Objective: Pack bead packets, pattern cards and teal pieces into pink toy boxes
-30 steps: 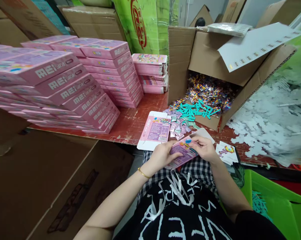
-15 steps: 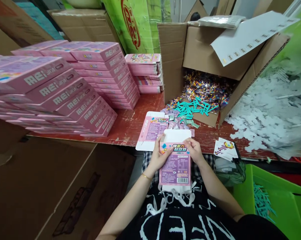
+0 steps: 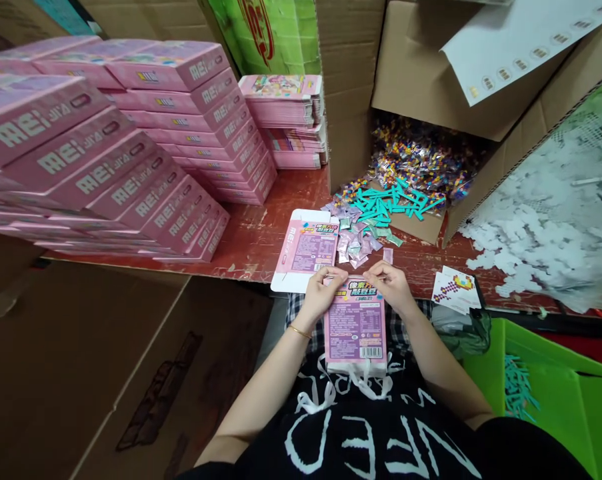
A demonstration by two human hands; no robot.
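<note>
Both hands (L (image 3: 325, 293), R (image 3: 391, 288)) pinch top edge of pink carton (image 3: 353, 327), held over lap, near side of tabletop (image 3: 251, 233). Risk: uneven thumb pressure may crease flap; lap support looks soft, carton could slip.

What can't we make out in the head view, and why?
- Held box: inside, head view, hidden by its printed panel.
- Its fine print: head view, too small.
- Carton: floor, head view, under bead packets.
- White sheet: head view, cut off by top edge.
- Front pink stack: head view, cut off by left edge.
</note>
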